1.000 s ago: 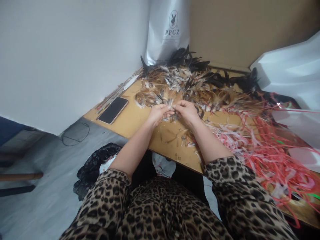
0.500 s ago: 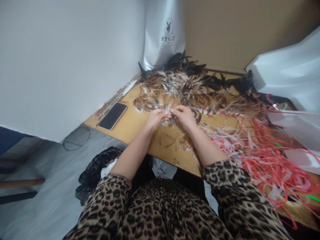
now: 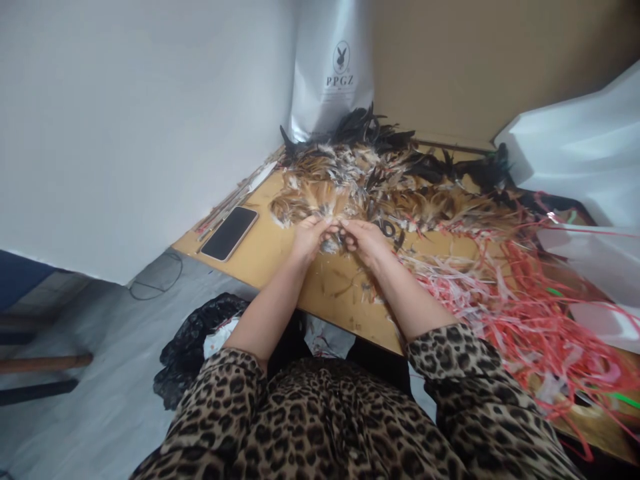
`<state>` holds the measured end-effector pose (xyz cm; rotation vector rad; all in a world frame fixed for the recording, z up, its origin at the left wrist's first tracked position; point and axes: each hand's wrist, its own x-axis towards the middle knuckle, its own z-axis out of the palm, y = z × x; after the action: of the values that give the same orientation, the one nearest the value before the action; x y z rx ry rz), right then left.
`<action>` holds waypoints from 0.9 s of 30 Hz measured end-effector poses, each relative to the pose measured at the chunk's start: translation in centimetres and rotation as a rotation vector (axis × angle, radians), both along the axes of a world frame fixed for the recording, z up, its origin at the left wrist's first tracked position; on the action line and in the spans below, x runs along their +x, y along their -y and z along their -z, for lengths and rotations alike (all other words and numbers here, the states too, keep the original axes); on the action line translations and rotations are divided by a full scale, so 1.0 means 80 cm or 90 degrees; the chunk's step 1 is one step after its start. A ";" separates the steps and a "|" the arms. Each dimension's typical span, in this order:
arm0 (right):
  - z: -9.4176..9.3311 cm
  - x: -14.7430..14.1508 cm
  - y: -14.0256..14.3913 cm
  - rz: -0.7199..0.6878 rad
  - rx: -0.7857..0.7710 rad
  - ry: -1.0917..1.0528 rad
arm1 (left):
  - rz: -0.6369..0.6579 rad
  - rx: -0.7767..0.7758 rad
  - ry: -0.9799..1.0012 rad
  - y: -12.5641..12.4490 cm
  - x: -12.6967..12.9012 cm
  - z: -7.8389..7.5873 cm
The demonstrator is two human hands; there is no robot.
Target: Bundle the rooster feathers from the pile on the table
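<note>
My left hand [image 3: 311, 239] and my right hand [image 3: 362, 240] meet over the wooden table, thumbs and fingers pinched closely together. Between their fingertips are brown feathers [image 3: 330, 199], held near the pale lower ends. The fingers hide how many feathers each hand grips. Behind the hands spreads a heap of brown and white feathers [image 3: 430, 207], with long black feathers [image 3: 370, 127] along its back. Small pale fluff [image 3: 329, 246] lies below the fingertips. Just right of my right hand are black looped handles [image 3: 388, 229], seemingly of scissors.
A phone [image 3: 230, 233] lies at the table's left. Red and pink plastic strands [image 3: 545, 320] tangle over the right side. A white printed bag [image 3: 333, 73] stands behind the feathers; white sheeting [image 3: 580, 147] is at right. On the floor sits a black plastic bag [image 3: 195, 347].
My right hand has turned slightly and dropped a little, showing more of the black handles beside it. Both hands still pinch at the same spot. The view has shifted slightly.
</note>
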<state>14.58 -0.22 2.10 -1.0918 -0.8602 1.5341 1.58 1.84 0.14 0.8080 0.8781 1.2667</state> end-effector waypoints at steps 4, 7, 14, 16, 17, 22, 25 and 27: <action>-0.004 0.003 -0.001 -0.004 -0.032 -0.069 | 0.061 0.023 -0.032 0.002 0.003 0.001; -0.005 0.005 -0.001 0.004 -0.048 -0.099 | 0.088 0.023 -0.033 0.004 0.004 0.000; -0.003 0.006 -0.003 0.017 -0.032 -0.074 | 0.062 0.014 -0.052 0.000 0.004 0.006; 0.000 0.005 -0.005 0.054 -0.015 -0.047 | 0.027 0.025 -0.077 -0.001 0.005 0.007; 0.001 0.004 -0.006 0.085 0.001 -0.032 | 0.012 0.034 -0.097 -0.001 0.005 0.008; -0.003 0.004 -0.005 0.237 0.135 0.090 | -0.029 0.078 -0.181 0.002 0.008 0.005; -0.010 0.001 0.000 0.191 0.151 0.141 | -0.049 0.102 -0.201 0.003 0.008 0.004; -0.012 -0.001 0.003 0.148 0.110 0.141 | -0.052 0.121 -0.220 0.004 0.008 0.004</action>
<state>14.49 -0.43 3.03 -1.2036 -0.9604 1.1412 2.25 1.55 -0.21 1.1767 1.0844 1.3172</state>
